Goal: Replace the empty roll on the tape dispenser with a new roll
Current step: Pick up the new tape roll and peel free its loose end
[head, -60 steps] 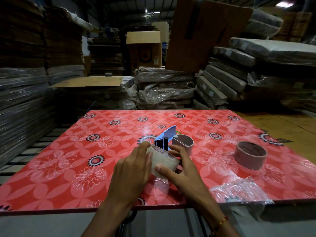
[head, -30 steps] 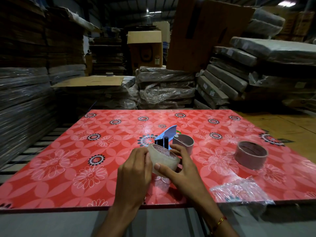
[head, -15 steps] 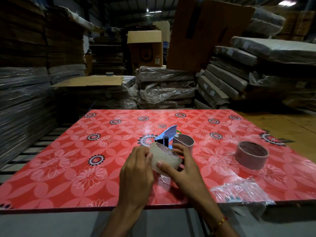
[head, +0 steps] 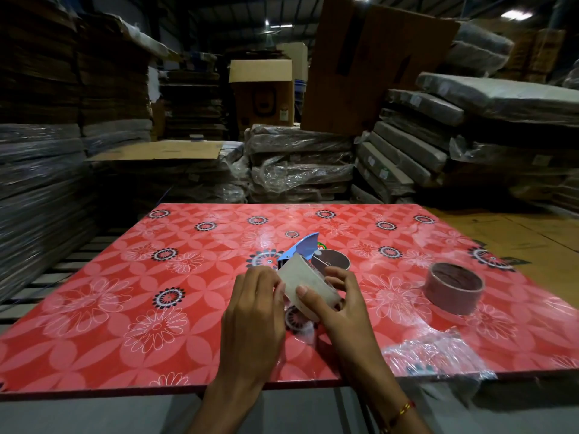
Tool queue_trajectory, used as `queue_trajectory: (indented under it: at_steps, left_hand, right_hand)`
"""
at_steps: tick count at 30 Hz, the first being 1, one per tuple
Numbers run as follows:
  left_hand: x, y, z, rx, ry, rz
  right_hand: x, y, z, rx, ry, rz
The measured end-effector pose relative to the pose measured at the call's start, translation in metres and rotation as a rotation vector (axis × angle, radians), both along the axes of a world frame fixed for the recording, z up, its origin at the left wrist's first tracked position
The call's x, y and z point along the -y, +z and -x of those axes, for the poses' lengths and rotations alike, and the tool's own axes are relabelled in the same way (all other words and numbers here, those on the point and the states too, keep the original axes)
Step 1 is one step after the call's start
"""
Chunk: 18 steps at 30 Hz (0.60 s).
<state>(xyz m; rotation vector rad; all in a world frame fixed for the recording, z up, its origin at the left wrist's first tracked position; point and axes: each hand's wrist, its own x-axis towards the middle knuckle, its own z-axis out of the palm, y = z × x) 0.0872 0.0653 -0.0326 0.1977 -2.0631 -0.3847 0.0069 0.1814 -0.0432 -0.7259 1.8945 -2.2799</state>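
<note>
Behind the tape roll, dispenser half-hidden.

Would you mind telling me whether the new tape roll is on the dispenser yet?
Not yet: both hands hold the tape roll above the table, in front of the blue dispenser.

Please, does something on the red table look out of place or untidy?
Only a crumpled clear plastic wrap stands out: it lies at the near right edge of the table, partly hanging over it, and looks like discarded packaging. Nothing appears spilled or damaged.
</note>
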Motion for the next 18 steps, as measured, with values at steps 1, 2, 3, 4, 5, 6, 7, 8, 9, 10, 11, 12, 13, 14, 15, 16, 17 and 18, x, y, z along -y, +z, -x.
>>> queue_trajectory:
  at_steps: [1, 2, 3, 4, 5, 6, 7, 8, 9, 10, 11, 12, 13, 14, 15, 16, 17, 18]
  left_hand:
    - [0.000, 0.001, 0.000, 0.014, 0.013, 0.043]
    - [0.001, 0.002, 0.001, 0.025, 0.013, 0.076]
    - [0.004, 0.002, 0.002, 0.031, 0.000, 0.096]
    - [0.007, 0.002, 0.003, 0.030, -0.027, 0.100]
    - [0.011, 0.002, 0.004, 0.020, -0.064, 0.088]
    - [0.015, 0.002, 0.005, 0.007, -0.110, 0.057]
    - [0.020, 0.003, 0.005, -0.008, -0.158, 0.016]
    - [0.025, 0.003, 0.006, -0.020, -0.199, -0.025]
    - [0.028, 0.004, 0.006, -0.032, -0.228, -0.057]
    - [0.030, 0.004, 0.005, -0.042, -0.244, -0.082]
    - [0.030, 0.003, 0.005, -0.050, -0.250, -0.099]
    - [0.028, 0.003, 0.004, -0.056, -0.249, -0.111]
    - [0.026, 0.003, 0.003, -0.056, -0.245, -0.118]
    - [0.023, 0.003, 0.002, -0.052, -0.241, -0.120]
    - [0.021, 0.003, 0.002, -0.048, -0.233, -0.118]
    - [0.019, 0.003, 0.002, -0.047, -0.221, -0.112]
    - [0.017, 0.004, 0.003, -0.053, -0.207, -0.103]
    - [0.016, 0.004, 0.005, -0.064, -0.197, -0.097]
  right_hand:
    - [0.000, -0.001, 0.001, 0.003, -0.004, -0.003]
    - [0.000, 0.000, 0.001, 0.002, -0.004, -0.008]
    - [0.001, -0.001, 0.001, 0.000, -0.004, -0.011]
    - [0.001, 0.000, 0.000, -0.001, -0.002, -0.008]
    - [0.000, 0.000, 0.000, -0.003, -0.001, -0.004]
    - [0.000, 0.000, -0.001, -0.004, 0.000, -0.004]
    - [0.000, 0.000, -0.001, -0.011, 0.000, -0.015]
    - [0.000, 0.000, -0.002, -0.026, -0.001, -0.038]
    - [0.001, 0.000, -0.001, -0.043, 0.001, -0.063]
    - [0.001, 0.001, -0.001, -0.051, 0.005, -0.082]
    - [0.001, 0.002, -0.002, -0.050, 0.012, -0.090]
    - [0.001, 0.003, -0.003, -0.038, 0.023, -0.082]
    - [0.001, 0.004, -0.004, -0.014, 0.039, -0.057]
    - [0.001, 0.005, -0.005, 0.019, 0.062, -0.025]
    - [0.001, 0.006, -0.005, 0.049, 0.085, 0.001]
    - [0.001, 0.006, -0.006, 0.072, 0.105, 0.019]
    - [0.001, 0.006, -0.006, 0.082, 0.115, 0.030]
    - [0.001, 0.006, -0.006, 0.088, 0.116, 0.037]
